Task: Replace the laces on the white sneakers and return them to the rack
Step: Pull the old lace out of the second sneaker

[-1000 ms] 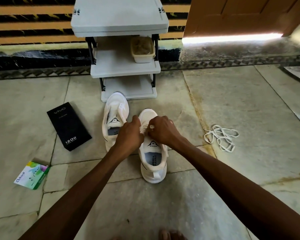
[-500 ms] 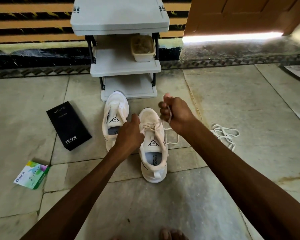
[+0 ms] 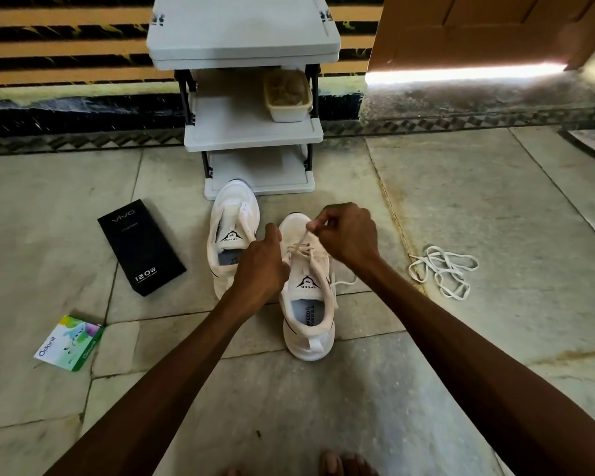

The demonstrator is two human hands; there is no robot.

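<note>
Two white sneakers stand on the stone floor before a grey shoe rack (image 3: 253, 132). The left sneaker (image 3: 232, 214) has no lace. The right sneaker (image 3: 308, 304) is partly laced. My right hand (image 3: 349, 235) pinches a strand of its white lace (image 3: 301, 240) above the toe and holds it taut. My left hand (image 3: 261, 266) grips the right sneaker's left side near the eyelets. A loose end of the lace trails to the right of the shoe. A separate loose white lace (image 3: 442, 271) lies in a heap on the floor to the right.
A black phone box (image 3: 141, 247) lies left of the sneakers and a small green packet (image 3: 69, 343) nearer me. A tub (image 3: 287, 96) sits on the rack's middle shelf. A wooden door (image 3: 478, 29) is at back right. My toes (image 3: 340, 465) show at the bottom edge.
My right hand pulled the lace up and away from the shoe, then came back down over the toe, still pinching it. My left hand stayed on the sneaker's side.
</note>
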